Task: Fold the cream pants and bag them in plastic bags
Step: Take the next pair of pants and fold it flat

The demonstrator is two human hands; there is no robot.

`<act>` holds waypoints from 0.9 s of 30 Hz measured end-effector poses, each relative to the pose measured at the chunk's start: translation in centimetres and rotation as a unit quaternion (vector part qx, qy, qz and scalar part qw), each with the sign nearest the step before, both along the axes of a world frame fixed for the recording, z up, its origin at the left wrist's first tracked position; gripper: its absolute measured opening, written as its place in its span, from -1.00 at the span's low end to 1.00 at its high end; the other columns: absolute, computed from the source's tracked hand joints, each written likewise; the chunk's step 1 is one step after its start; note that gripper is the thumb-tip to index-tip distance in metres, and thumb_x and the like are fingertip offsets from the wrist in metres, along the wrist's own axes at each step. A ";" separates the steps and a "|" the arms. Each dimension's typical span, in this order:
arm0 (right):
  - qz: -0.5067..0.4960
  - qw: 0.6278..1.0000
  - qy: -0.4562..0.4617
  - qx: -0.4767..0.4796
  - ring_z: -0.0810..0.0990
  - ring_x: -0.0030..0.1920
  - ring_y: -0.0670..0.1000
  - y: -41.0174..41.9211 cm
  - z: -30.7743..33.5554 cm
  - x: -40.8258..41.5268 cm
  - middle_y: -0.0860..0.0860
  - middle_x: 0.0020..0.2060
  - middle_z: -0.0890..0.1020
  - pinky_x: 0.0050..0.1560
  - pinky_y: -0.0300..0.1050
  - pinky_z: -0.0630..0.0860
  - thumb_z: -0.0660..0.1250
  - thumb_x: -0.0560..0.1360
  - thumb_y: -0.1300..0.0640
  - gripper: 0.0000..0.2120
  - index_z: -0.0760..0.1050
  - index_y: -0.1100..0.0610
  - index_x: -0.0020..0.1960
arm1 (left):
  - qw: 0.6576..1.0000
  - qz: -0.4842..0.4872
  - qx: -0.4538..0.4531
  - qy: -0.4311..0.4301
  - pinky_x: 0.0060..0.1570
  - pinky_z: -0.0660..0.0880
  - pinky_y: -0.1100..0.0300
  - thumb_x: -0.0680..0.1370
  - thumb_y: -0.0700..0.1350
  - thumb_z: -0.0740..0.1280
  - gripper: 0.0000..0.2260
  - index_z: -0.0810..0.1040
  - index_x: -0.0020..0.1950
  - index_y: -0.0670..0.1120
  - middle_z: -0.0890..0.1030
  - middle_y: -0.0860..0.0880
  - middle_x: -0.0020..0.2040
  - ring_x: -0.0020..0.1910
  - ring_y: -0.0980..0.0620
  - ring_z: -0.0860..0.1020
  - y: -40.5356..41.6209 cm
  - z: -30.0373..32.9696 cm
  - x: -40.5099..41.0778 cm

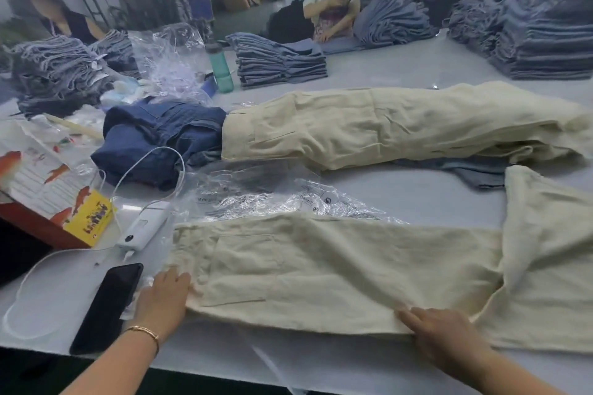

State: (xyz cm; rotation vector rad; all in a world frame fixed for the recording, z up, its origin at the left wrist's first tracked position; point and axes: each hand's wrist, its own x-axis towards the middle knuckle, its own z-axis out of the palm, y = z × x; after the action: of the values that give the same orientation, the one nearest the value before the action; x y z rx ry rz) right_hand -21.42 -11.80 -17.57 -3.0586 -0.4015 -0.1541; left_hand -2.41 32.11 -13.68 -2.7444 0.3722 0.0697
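On the table (401, 199) I counted two cream pants, my left hand (165, 298) and right hand (439, 329) pressing flat-fingered on the nearer pants (321, 269).

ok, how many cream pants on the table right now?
2. One pair lies flat at the near edge, with the left hand at its waistband and the right hand on its near edge. The other pair lies further back, beside dark blue jeans. More may be hidden underneath.

Two bare forearms, no sleeves, thin gold bangle (143, 331) on the left wrist
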 end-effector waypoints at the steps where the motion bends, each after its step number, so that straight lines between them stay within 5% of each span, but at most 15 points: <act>1: -0.006 1.000 0.011 0.000 0.54 -0.55 -0.07 0.2 0.0 0.0 -0.14 -0.42 0.59 -0.65 -0.28 0.27 0.62 -0.16 -0.01 -0.35 0.58 -0.03 -0.07 | 1.000 0.012 0.005 0.014 0.15 0.38 0.10 0.52 -0.24 0.13 -0.70 0.41 0.20 0.02 0.41 -0.02 0.24 0.26 -0.06 0.37 0.0 -0.2 0.3; 5: -0.012 1.000 -0.023 -0.015 0.58 -0.44 -0.13 0.4 1.3 -0.2 -0.19 -0.38 0.57 -0.53 -0.30 0.37 0.47 0.21 -0.25 -0.66 0.61 -0.06 -0.14 | 1.000 0.023 -0.004 0.011 0.09 0.42 0.10 0.55 -0.14 0.12 -0.71 0.44 0.23 0.07 0.44 0.02 0.23 0.26 0.00 0.40 -2.4 0.7 1.6; 8: -0.067 0.993 -0.092 -0.029 0.57 -0.38 -0.02 0.4 2.8 0.2 -0.09 -0.35 0.54 -0.47 -0.23 0.42 0.26 0.43 -0.15 -0.74 0.57 0.02 -0.24 | 0.995 -0.012 -0.098 0.005 0.04 0.45 0.09 0.51 -0.17 0.14 -0.79 0.45 0.09 0.03 0.47 0.01 0.14 0.16 -0.02 0.43 -7.0 1.9 2.1; 12: -0.189 0.975 -0.092 -0.073 0.63 -0.15 0.09 -1.8 5.1 1.3 0.00 -0.22 0.62 0.00 0.04 0.52 0.50 0.21 0.11 -0.89 0.58 0.05 -0.30 | 0.968 -0.102 -0.220 0.062 0.07 0.42 0.10 0.49 -0.18 0.18 -0.84 0.46 -0.01 0.03 0.49 0.04 0.06 0.11 -0.01 0.44 -16.9 3.0 0.9; 15: -0.241 0.965 0.029 -0.101 0.41 0.36 0.06 -5.6 5.5 1.3 0.00 0.20 0.55 0.45 0.26 0.00 0.31 0.47 0.00 -0.82 0.63 0.03 -0.04 | 0.927 -0.184 -0.312 0.104 0.11 0.39 0.14 0.50 -0.20 0.20 -0.84 0.47 0.00 0.03 0.49 0.04 0.08 0.15 0.02 0.43 -25.3 2.9 -1.7; 17: -0.250 0.963 0.062 -0.079 0.11 0.51 0.01 -8.6 5.0 1.1 -0.02 0.39 0.38 0.43 0.24 -0.32 0.03 0.60 -0.10 -0.62 0.55 0.03 0.16 | 0.895 -0.231 -0.360 0.127 0.15 0.37 0.19 0.51 -0.18 0.23 -0.80 0.50 0.09 0.02 0.48 0.07 0.12 0.17 0.06 0.42 -31.1 2.4 -3.8; 19: -0.253 0.965 0.039 -0.063 0.03 0.53 -0.01 -11.6 5.1 0.9 -0.02 0.43 0.32 0.40 0.24 -0.38 -0.07 0.62 -0.16 -0.55 0.49 0.02 0.22 | 0.865 -0.264 -0.398 0.153 0.18 0.36 0.20 0.54 -0.14 0.24 -0.78 0.52 0.17 -0.02 0.50 0.05 0.15 0.16 0.05 0.45 -37.1 2.0 -5.6; 22: -0.254 0.966 0.031 -0.026 0.01 0.54 -0.01 -17.4 5.0 -0.1 -0.02 0.47 0.28 0.43 0.23 -0.32 -0.11 0.62 -0.19 -0.51 0.45 0.02 0.26 | 0.845 -0.240 -0.436 0.195 0.15 0.35 0.22 0.58 -0.09 0.25 -0.78 0.55 0.19 -0.09 0.56 0.00 0.14 0.15 -0.01 0.50 -46.5 1.6 -7.0; 24: -0.257 0.966 0.025 -0.013 0.04 0.54 0.01 -21.5 4.9 -1.2 -0.01 0.48 0.26 0.47 0.20 -0.21 -0.06 0.62 -0.18 -0.54 0.46 0.02 0.26 | 0.847 -0.190 -0.445 0.219 -0.05 0.33 0.21 0.59 -0.05 0.22 -0.85 0.55 0.02 -0.05 0.59 -0.01 0.00 0.08 -0.07 0.53 -52.6 1.4 -7.4; 27: -0.261 0.965 -0.016 -0.001 0.45 0.36 -0.03 -26.5 4.3 -4.2 -0.08 0.26 0.55 0.40 0.01 0.29 0.32 0.43 -0.20 -0.75 0.62 -0.09 -0.02 | 0.841 -0.067 -0.469 0.263 -0.08 0.31 0.20 0.58 0.03 0.23 -0.75 0.47 0.19 -0.06 0.57 -0.05 0.06 0.09 -0.07 0.52 -60.3 0.3 -7.0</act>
State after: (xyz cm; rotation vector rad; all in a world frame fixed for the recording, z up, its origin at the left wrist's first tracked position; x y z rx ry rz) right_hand -25.62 -38.29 -13.27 -3.0882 0.4140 -0.2222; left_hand -9.36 -28.22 -13.37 -3.6083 0.9594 0.8231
